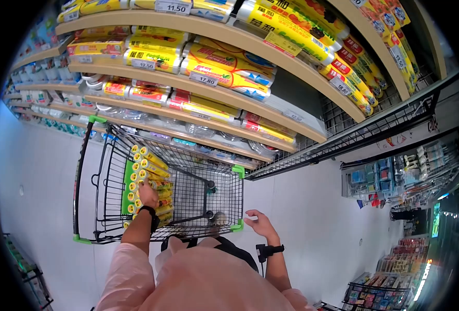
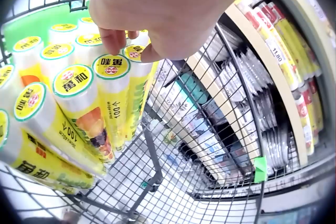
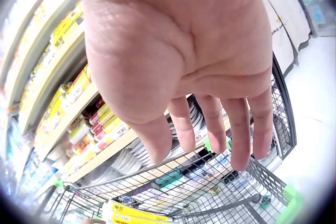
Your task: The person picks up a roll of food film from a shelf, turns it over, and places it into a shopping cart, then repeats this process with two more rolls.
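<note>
Yellow-and-white rolls of plastic bags [image 2: 73,85] stand packed close together on end in the shopping cart [image 1: 201,179], against its green panel [image 1: 129,181]. My left hand [image 1: 147,194] is over the rolls. In the left wrist view its fingers [image 2: 112,41] and thumb curl down around the top end of one roll [image 2: 134,52], hiding part of its label. My right hand [image 1: 260,224] hangs beside the cart's near right corner. It holds nothing, and its fingers [image 3: 212,124] point loosely downward in the right wrist view.
Shelves [image 1: 208,85] with price tags and more yellow rolls run along the cart's far side. A black wire rack [image 1: 343,137] juts out at the right. Pale floor [image 1: 302,217] lies right of the cart, with hanging goods [image 1: 411,166] beyond.
</note>
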### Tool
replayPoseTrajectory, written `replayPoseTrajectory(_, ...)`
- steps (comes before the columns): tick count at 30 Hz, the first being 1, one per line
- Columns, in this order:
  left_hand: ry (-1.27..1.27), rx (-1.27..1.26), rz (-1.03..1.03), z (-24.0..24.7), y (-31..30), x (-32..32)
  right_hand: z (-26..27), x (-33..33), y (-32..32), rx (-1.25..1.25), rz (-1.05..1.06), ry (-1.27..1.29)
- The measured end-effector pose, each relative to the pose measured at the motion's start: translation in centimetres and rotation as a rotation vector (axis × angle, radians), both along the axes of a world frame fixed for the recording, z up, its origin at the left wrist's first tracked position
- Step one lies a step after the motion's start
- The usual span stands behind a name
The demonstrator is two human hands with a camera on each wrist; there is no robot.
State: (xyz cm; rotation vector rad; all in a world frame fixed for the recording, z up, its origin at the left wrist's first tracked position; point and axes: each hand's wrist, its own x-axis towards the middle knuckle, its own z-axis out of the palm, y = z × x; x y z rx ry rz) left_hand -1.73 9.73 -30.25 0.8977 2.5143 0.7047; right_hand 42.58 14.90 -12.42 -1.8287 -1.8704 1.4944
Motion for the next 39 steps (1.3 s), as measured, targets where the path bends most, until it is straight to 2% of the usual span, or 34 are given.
replayPoseTrajectory(5,-0.066,0.251,0.051,1.3,0.4,1.8,-1.1,-1.3,1.0,0.066,0.059,0.06)
replayPoseTrajectory(7,-0.245,0.4,-0.027,2.3,0.3,2.6,-1.8,-1.8,1.2,0.065,0.082,0.071)
replayPoseTrajectory(9,-0.299,0.503,-0.071,4.1,0.1,4.7,-2.2,-2.2,1.8,0.069,0.111,0.076)
replayPoseTrajectory(11,-0.49,0.479,-0.142,2.3,0.2,5.4,-1.8,-2.5,2.1,0.085,0.103,0.103)
replayPoseTrajectory(12,-0.588,0.478,-0.16,4.1,0.4,6.1,-1.4,-2.6,2.2,0.091,0.089,0.114)
replayPoseTrajectory(14,-0.782,0.463,-0.196,10.7,1.1,8.6,-0.7,-2.5,2.3,0.095,0.053,0.137)
replayPoseTrajectory(17,-0.888,0.428,-0.264,14.0,3.0,11.3,-1.6,-0.5,2.8,0.16,0.069,0.149)
replayPoseTrajectory(21,-0.944,0.351,-0.429,18.4,6.9,14.4,-3.7,3.1,4.7,0.116,-0.037,0.269)
replayPoseTrajectory(22,-0.921,0.335,-0.448,20.7,8.0,15.6,-2.4,3.6,5.2,0.148,-0.05,0.255)
replayPoseTrajectory(26,-0.866,0.46,-0.626,23.9,12.4,20.1,-2.5,6.0,8.0,0.239,-0.159,0.419)
replayPoseTrajectory(29,-0.645,0.402,-0.751,26.3,15.8,22.6,-1.6,7.0,10.2,0.346,-0.192,0.489)
replayPoseTrajectory(33,-0.576,0.435,-0.721,28.2,19.3,25.5,-1.2,8.2,13.4,0.329,-0.282,0.591)
replayPoseTrajectory(35,-0.533,0.454,-0.713,30.6,22.0,26.4,1.9,9.0,15.0,0.252,-0.312,0.552)
replayPoseTrajectory(37,-0.6,0.508,-0.691,32.7,23.8,27.8,2.6,9.3,16.5,0.312,-0.294,0.57)
replayPoseTrajectory(39,-0.88,0.509,-0.594,34.7,25.5,28.5,3.4,9.4,18.2,0.389,-0.312,0.631)
